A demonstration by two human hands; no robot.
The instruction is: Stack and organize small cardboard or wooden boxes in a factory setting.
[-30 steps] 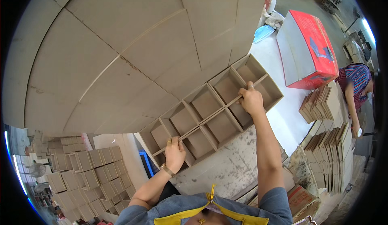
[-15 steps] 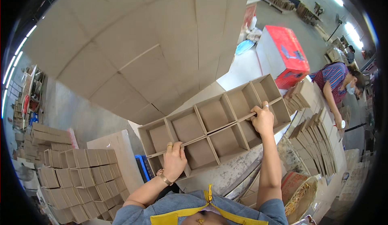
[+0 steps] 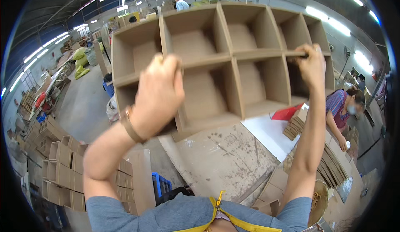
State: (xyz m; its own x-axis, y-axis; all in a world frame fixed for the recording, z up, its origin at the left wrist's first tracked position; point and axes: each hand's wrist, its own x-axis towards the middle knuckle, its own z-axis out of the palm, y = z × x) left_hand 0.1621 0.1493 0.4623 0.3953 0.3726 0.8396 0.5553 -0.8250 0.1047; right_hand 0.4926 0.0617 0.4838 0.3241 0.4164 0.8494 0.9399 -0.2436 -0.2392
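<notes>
Raised higher, cardboard divider grid [image 3: 216, 61] hangs between both hands [image 3: 158, 94].

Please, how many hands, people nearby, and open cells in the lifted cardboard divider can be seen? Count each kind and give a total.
Hands on the cardboard divider: 2, the left hand and the right hand
Open cells in the divider: 8, in two rows of four
Other people: 2, a person at the table and a person far behind
Total: 12

Stacked cardboard dividers [image 3: 62, 169], blue crate [image 3: 160, 185], co-worker in striped shirt [image 3: 338, 107]
</notes>
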